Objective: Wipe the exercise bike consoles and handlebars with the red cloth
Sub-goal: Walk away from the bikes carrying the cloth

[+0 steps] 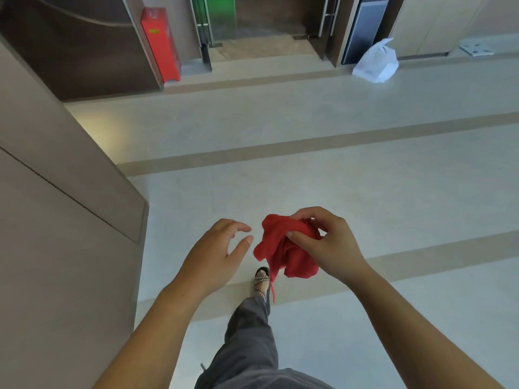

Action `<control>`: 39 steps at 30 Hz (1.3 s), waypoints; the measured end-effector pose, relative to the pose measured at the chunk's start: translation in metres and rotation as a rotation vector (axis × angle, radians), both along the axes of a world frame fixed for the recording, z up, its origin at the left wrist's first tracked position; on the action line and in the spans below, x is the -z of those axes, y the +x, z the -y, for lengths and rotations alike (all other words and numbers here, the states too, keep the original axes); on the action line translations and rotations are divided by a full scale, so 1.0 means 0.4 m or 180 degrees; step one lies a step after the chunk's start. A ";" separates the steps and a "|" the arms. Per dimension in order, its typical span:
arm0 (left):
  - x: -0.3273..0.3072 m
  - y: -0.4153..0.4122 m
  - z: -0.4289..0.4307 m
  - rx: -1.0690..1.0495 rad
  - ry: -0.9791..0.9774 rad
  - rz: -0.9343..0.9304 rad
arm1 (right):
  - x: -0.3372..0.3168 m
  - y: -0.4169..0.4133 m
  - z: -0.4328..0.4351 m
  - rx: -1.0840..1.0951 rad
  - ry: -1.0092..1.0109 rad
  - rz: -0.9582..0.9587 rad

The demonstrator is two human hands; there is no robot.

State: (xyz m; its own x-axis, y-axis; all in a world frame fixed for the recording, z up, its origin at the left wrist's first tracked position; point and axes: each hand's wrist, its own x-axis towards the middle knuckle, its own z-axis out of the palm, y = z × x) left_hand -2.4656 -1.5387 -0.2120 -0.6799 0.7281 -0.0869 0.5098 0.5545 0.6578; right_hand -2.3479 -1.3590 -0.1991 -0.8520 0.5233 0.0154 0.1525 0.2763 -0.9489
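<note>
A beige wall panel [56, 197] fills the left side, and past its far corner a tall red box [160, 43] stands against the dark wall. The left hand [219, 248] is held out over the pale floor [365, 192], palm turned inward, fingers loosely spread and lightly curved with the thumb apart; it holds nothing and sits just beside the red cloth [283, 248] without touching it. The cloth is in mid-air in front of the person, bunched into a crumpled wad. Its long axis runs roughly top to bottom in the head view, with the gathered upper end in the grip, the loose folds drooping toward the floor and a thin red strand trailing from the lower edge. Below it a sandalled foot [261, 277] and a grey trouser leg [250, 338] step forward. The right hand [328, 245] pinches the cloth's upper part, thumb pressed against curled fingers. Far right, a white plastic bag [376, 63] sits on the floor by a doorway.
</note>
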 end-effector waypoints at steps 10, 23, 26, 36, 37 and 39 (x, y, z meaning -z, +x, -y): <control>-0.009 -0.496 -0.565 0.0016 0.0150 -0.0079 | -0.029 -0.443 -0.537 -0.0068 0.0183 0.0193; -0.021 -0.881 -1.337 0.0699 0.0072 -0.0135 | -0.009 -0.792 -1.256 0.0813 0.0017 -0.0060; -0.033 -0.966 -1.540 0.0641 0.0092 -0.0142 | -0.018 -0.875 -1.450 0.0794 -0.0026 -0.0121; -0.047 -1.195 -2.083 0.0479 0.0085 -0.0085 | -0.044 -1.121 -1.999 0.0681 0.0007 -0.0050; -0.042 -1.220 -2.127 0.0466 0.0076 -0.0091 | -0.041 -1.149 -2.045 0.0670 0.0006 -0.0029; -0.032 -1.276 -2.218 0.0461 0.0064 -0.0102 | -0.036 -1.211 -2.139 0.0649 0.0005 0.0000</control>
